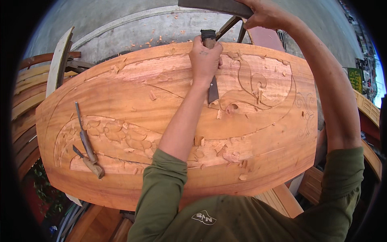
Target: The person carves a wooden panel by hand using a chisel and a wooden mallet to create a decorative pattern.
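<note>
Grips chisel (213, 92) in left hand (204, 60), dark bar (213, 5) in right hand (268, 16), over a shaving-strewn carved wooden panel (113, 93) beside a concrete floor (129, 30).

panel (133, 94): orange-brown, scroll-carved | chisel blade (213, 92): dark grey | sleeves (161, 181): olive green

White letters (206, 219) mark the shirt (250, 213) — yellow lettering (355, 75), a green sign (354, 80).
</note>
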Motion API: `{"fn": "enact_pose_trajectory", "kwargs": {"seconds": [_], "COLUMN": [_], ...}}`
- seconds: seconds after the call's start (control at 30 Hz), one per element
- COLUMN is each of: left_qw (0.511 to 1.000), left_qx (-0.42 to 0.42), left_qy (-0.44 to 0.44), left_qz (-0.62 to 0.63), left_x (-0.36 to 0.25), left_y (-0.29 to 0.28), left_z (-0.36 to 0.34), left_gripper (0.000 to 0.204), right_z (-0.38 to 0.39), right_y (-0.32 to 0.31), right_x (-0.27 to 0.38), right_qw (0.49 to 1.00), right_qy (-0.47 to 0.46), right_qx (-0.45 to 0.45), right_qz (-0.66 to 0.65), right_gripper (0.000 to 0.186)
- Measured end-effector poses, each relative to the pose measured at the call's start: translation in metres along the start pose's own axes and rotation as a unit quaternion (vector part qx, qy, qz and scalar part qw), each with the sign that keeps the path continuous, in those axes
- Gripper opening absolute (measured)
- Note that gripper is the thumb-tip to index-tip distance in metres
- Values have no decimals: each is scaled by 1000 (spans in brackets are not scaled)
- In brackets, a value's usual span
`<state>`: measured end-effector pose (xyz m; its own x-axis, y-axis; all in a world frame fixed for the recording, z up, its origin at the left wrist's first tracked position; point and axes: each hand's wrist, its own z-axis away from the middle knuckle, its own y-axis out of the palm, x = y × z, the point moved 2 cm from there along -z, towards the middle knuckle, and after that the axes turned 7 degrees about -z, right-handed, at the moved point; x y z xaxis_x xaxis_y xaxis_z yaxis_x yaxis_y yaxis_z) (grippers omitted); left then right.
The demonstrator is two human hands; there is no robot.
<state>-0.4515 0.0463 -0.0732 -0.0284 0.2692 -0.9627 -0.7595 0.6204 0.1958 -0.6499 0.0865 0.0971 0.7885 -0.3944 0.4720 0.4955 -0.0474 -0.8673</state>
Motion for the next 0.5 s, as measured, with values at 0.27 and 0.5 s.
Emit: {"fn": "enact_pose_trajectory", "kwargs": {"seconds": [0.27,0.5], "left_qw": [999,999], "left_qx": [28,39], "left_qy": [22,-4], "left_qz": [-5,-19], "left_x": [-5,3], "left_y": [9,7], "left_z": [-3,0], "left_gripper": [25,26], "right_z": [35,26], "right_y": [41,26], "right_x": [-35,-33], "right_qw": [993,952], "right_qy": [-65,140], "right_qx": [42,-191], "right_qz": [95,-194], "right_gripper": [98,96]}}
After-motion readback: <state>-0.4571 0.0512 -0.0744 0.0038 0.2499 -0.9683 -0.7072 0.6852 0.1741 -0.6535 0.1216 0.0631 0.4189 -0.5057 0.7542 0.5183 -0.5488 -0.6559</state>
